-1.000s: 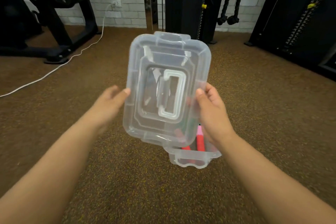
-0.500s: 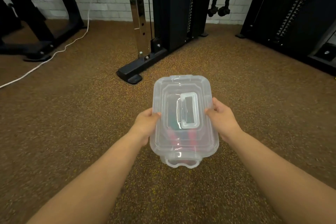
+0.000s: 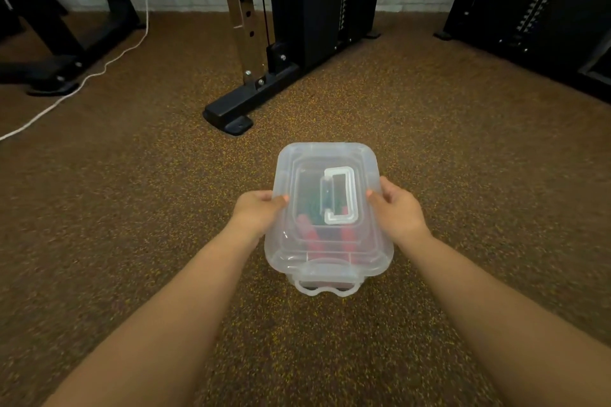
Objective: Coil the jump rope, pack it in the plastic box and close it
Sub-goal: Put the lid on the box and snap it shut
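A clear plastic lid (image 3: pixel 370 251) with a white folded handle lies flat over the clear plastic box (image 3: pixel 325 287) on the speckled brown floor. The box's near latch sticks out from under the lid's front edge. Through the lid I see the jump rope (image 3: pixel 309 231): red handles and a dark green coil inside the box. My left hand (image 3: pixel 259 210) grips the lid's left edge with the thumb on top. Gripping the right edge the same way is my right hand (image 3: pixel 398 208).
A black foot of a cable machine (image 3: pixel 238 109) with a chrome post stands just beyond the box. A white cord (image 3: pixel 82 79) runs across the floor at the left. Dark gym machines line the back left and right along a white brick wall.
The lid came down from in front of my face, tilted, onto the box and now lies flat over it. Both hands stayed on its sides and moved down with it.
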A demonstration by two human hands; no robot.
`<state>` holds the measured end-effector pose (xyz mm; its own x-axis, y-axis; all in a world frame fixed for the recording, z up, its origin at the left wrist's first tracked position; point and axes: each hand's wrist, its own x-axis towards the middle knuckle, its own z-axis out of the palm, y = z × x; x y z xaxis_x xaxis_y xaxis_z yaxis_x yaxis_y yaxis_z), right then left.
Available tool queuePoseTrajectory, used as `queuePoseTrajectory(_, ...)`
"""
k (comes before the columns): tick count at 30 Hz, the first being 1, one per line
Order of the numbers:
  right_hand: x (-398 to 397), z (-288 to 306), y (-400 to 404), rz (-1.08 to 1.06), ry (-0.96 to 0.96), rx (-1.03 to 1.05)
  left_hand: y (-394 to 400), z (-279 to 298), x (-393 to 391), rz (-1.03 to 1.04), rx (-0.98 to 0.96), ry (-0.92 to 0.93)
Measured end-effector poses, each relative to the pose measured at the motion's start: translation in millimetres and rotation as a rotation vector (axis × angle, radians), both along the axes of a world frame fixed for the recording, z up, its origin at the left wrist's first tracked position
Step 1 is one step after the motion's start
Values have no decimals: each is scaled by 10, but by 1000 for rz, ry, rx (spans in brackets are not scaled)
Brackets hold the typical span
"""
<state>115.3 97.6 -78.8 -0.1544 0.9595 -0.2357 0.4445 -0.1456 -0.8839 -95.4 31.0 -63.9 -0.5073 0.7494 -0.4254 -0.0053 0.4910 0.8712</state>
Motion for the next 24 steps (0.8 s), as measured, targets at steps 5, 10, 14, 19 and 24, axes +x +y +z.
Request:
queuePoseTrajectory(5, 2, 21, -31, 18, -86, 27, -5, 66, -5, -19, -65, 3)
queuePoseTrajectory(10, 39, -25, -76, 33, -192, 35, -121, 49, 7, -28, -108, 21)
queuePoseTrajectory(14, 133, -71, -200, 41, -213, 27, -275, 14, 47, -46, -123, 35)
queuePoseTrajectory(19, 232, -107, -365, 57, -224, 50, -439, 16, 115, -103, -144, 54)
queuePoseTrajectory(24, 276, -19, -485, 64, -183, 73, -548, 21, 187, -196, -148, 283)
